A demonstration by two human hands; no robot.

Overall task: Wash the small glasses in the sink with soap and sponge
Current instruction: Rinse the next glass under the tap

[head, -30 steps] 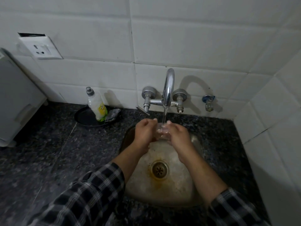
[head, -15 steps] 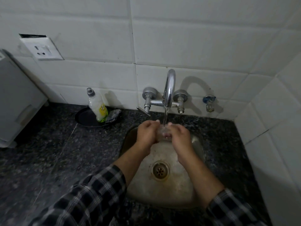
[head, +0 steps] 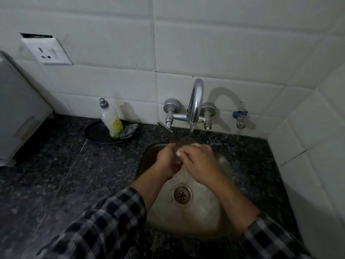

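Small glass point(head: 183, 142) held under the running tap point(head: 195, 101)
Left hand point(head: 168, 159) and right hand point(head: 198, 161) both clasp it above the sink point(head: 205, 217)

Two bare forearms reach forward from rolled-up plaid sleeves and meet in the middle. The left hand point(head: 168, 161) is curled, knuckles up, fingers wrapped closed. The right hand point(head: 200, 161) lies just beside it, touching, back of the hand upward, its fingertips point(head: 180, 152) bent toward the left hand.
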